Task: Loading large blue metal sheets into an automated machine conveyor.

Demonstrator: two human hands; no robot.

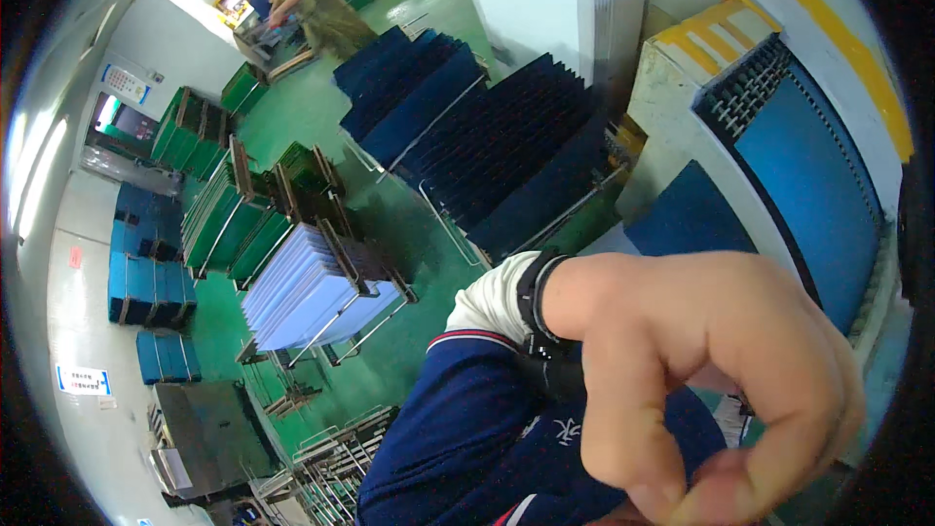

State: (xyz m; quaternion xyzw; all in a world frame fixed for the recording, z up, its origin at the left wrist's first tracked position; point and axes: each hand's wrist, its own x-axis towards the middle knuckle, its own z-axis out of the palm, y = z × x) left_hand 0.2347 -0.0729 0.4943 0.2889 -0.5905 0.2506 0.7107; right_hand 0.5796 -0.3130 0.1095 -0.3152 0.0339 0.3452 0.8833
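Note:
My left hand point(721, 351) is large and close, reaching in from the left with its back upward. Its thumb and index finger curl into a ring, with the tips pressed together near the lower edge. Whether anything lies between the tips is hidden. A black strap point(534, 297) circles the wrist next to a white cuff point(492, 302) and a navy sleeve point(448, 399). Just beyond the hand a dark blue panel point(691, 209) lies by a machine with rollers point(748, 88), which carries a bright blue panel point(818, 175). My right hand does not show.
Racks of upright dark blue panels point(516, 146) stand ahead, in front of a white pillar point(531, 0). To the left are a rack of pale lilac panels point(312, 292) and green panels point(214, 205) on the green floor point(429, 278). A person point(312, 5) works at the far left.

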